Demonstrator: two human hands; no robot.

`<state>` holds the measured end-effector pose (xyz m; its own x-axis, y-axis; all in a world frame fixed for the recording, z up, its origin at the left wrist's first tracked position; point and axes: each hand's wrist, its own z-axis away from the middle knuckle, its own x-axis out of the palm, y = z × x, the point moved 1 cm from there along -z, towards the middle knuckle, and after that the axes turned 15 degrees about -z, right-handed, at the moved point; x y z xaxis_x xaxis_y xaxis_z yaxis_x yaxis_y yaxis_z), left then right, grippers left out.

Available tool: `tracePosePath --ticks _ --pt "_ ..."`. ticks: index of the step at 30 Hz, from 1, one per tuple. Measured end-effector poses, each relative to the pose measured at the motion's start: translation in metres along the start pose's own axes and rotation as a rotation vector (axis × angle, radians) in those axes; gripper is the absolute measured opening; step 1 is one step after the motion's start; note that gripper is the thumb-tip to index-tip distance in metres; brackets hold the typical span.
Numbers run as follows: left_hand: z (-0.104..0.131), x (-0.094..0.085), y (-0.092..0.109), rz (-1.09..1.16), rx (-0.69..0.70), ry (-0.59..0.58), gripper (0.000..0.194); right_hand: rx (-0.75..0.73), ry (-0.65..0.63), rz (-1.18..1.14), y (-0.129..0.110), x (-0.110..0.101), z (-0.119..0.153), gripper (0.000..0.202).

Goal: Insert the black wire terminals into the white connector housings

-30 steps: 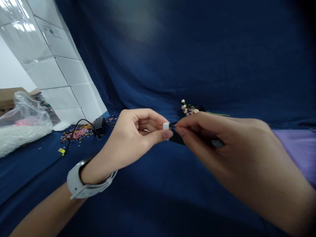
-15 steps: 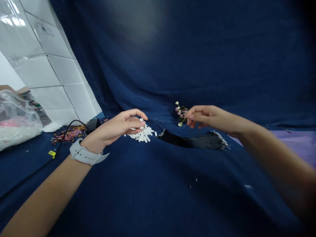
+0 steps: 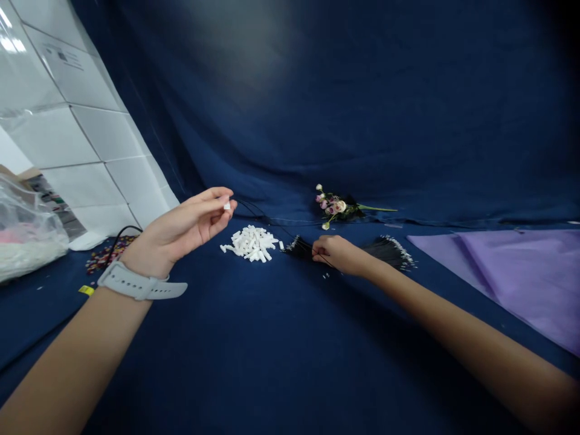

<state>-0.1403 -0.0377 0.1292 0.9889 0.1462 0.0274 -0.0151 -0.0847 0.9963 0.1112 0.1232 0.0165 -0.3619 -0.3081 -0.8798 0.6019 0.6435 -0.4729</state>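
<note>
My left hand (image 3: pixel 193 223), with a pale strap on its wrist, is raised and pinches a small white piece (image 3: pixel 227 206) between thumb and fingers. From those fingertips a thin black cord (image 3: pixel 258 211) runs rightward and down toward my right hand (image 3: pixel 335 254). That hand is closed on the cord, low over the bundle of black cords (image 3: pixel 385 254) and hiding its middle. Silvery tips show at both ends of the bundle. Left of it lies a pile of small white pieces (image 3: pixel 251 243), below and right of my left hand.
Artificial flowers (image 3: pixel 334 205) lie behind the bundle. Purple sheets (image 3: pixel 525 266) cover the right side. On the left are colourful small bits (image 3: pixel 106 254), a clear plastic bag (image 3: pixel 27 235) and stacked white boxes (image 3: pixel 77 139). Dark blue cloth (image 3: pixel 254 338) lies beneath and hangs behind.
My right hand has moved down from beside the flowers to the cord bundle. My left hand has shifted left and up, with the white piece still pinched.
</note>
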Motion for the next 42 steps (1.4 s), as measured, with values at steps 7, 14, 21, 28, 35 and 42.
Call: tracePosePath --ticks 7,14,21,28,35,42 --pt "0.007 0.003 0.006 0.101 0.027 0.093 0.026 0.106 0.012 -0.036 -0.001 0.0 0.001 0.027" --pt "0.01 -0.008 0.015 0.109 0.115 0.17 0.022 0.138 0.102 -0.025 0.001 0.006 0.0 0.026" --pt "0.02 -0.009 0.026 0.085 0.176 0.297 0.017 0.104 0.312 -0.048 -0.004 -0.01 -0.001 0.03" --pt "0.018 -0.015 0.028 0.044 0.309 0.384 0.018 0.049 0.661 0.041 -0.024 -0.086 0.032 0.024" --pt "0.016 0.008 0.014 -0.122 0.263 0.24 0.01 -0.205 1.101 0.198 -0.122 -0.106 0.102 0.016" --pt "0.046 0.038 0.017 -0.38 0.344 -0.09 0.015 -0.623 0.883 0.141 -0.176 -0.059 0.123 0.005"
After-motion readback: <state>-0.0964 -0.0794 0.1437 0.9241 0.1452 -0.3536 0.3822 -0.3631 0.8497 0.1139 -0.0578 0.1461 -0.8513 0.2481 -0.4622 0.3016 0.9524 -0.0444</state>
